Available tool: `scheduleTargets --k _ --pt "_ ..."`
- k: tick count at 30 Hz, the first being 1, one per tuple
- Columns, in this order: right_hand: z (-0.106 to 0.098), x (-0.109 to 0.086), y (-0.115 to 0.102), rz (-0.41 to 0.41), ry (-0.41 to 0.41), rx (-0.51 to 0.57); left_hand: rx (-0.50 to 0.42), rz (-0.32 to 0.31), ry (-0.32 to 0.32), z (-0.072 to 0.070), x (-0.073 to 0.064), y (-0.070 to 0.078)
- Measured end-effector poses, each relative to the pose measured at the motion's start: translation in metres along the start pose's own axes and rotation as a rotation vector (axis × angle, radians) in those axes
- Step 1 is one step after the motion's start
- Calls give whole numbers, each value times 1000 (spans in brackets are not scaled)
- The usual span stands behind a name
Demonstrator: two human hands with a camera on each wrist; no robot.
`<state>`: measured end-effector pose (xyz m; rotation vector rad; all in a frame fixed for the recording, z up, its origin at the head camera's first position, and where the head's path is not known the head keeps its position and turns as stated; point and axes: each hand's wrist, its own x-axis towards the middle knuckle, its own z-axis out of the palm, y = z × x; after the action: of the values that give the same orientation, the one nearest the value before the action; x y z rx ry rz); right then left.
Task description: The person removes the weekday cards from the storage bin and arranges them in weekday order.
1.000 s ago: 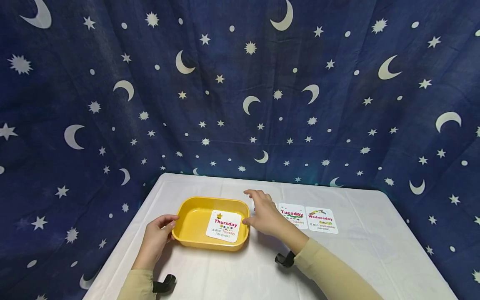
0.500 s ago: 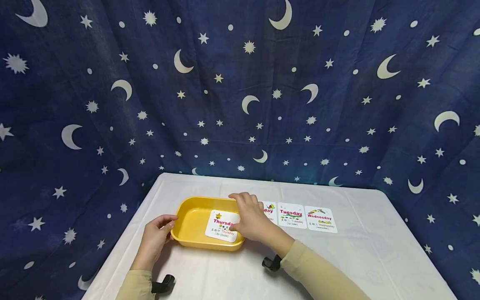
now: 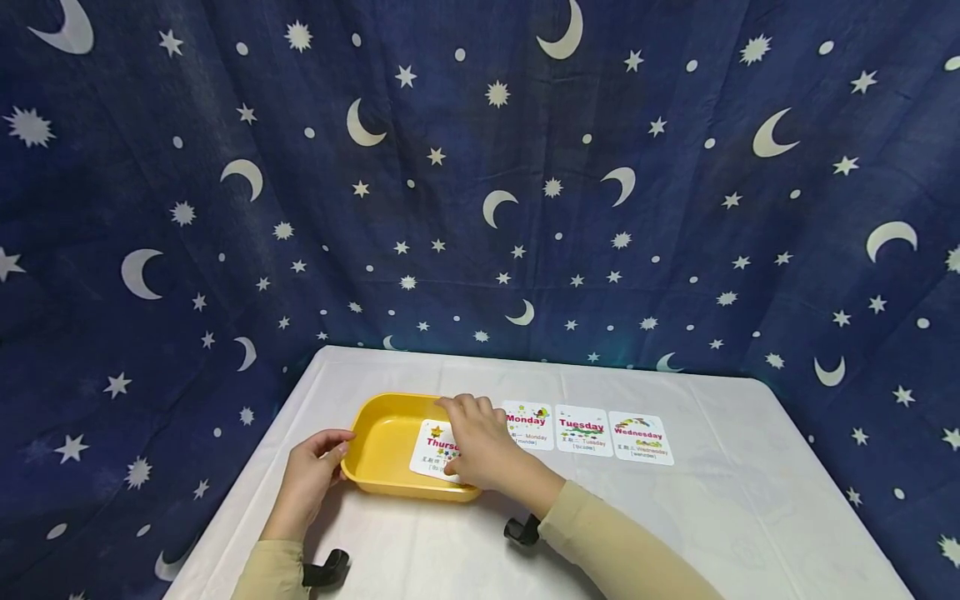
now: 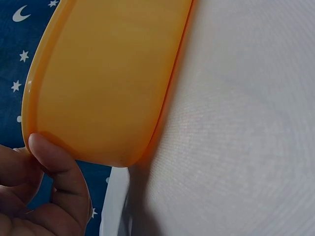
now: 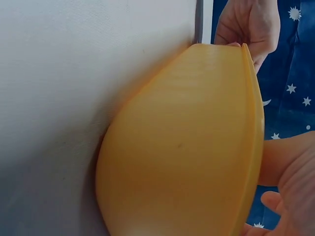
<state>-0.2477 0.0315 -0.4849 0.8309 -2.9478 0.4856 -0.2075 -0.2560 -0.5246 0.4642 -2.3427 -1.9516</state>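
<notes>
A yellow plastic tray (image 3: 382, 450) stands on the table, and a white card reading "Thursday" (image 3: 431, 454) lies in its right part. My left hand (image 3: 309, 475) pinches the tray's left end, the thumb on the rim, as the left wrist view shows with the left thumb (image 4: 54, 157). My right hand (image 3: 483, 446) is over the tray's right end, fingers and thumb spread above the card and hiding its right half. In the right wrist view the tray wall (image 5: 182, 137) blocks the card, so contact between right fingers and card is hidden.
On the white-covered table (image 3: 675, 533), cards reading "Monday" (image 3: 528, 426), "Tuesday" (image 3: 583, 431) and "Wednesday" (image 3: 641, 437) lie in a row right of the tray. A dark blue curtain (image 3: 480, 183) with moons and stars hangs behind.
My right hand has moved left from the tray's right rim to over the Thursday card, uncovering the Monday card. My left hand keeps its grip on the tray.
</notes>
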Motion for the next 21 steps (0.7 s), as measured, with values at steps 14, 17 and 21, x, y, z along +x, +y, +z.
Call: scheduleTargets --k 14,17,21 --pt "11 8 -10 -45 -100 -124 6 -5 8 1 0 -1" --pt "14 10 -11 -23 -121 -141 8 -4 14 1 1 0" --pt "18 12 -14 18 -160 -149 14 2 10 0 1 0"
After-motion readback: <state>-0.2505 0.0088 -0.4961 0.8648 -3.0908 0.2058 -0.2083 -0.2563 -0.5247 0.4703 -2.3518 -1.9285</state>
